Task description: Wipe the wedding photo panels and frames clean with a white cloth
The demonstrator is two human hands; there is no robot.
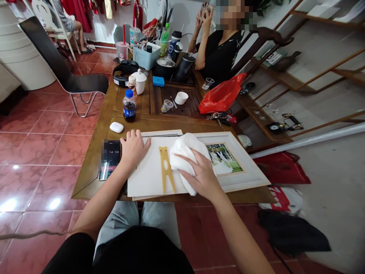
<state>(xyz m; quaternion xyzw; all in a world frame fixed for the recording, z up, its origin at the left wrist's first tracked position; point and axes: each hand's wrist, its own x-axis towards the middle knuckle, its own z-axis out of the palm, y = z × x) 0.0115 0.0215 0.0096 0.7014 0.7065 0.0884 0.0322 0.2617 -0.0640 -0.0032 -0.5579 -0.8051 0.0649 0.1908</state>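
A wad of white cloth (pixel 184 146) is bunched under my right hand (pixel 201 173), whose fingers press round it. The cloth rests on a white board (pixel 148 167) and partly covers the framed photo (pixel 225 158) to its right. My left hand (pixel 134 150) lies over the board's left edge with its fingers stretched out, holding nothing I can see. Between my hands lies a flat yellow two-legged piece (pixel 164 167) with an animal-shaped head. Close to my left wrist is a phone (pixel 111 160) with a lit screen.
A white earbud case (pixel 116 127), a cola bottle (pixel 129 106) and a lidded white cup (pixel 139 81) stand beyond my left hand. Farther back are a red plastic bag (pixel 221 95), a dark kettle (pixel 185 67) and a seated person (pixel 218 53). A black chair (pixel 82 83) stands left.
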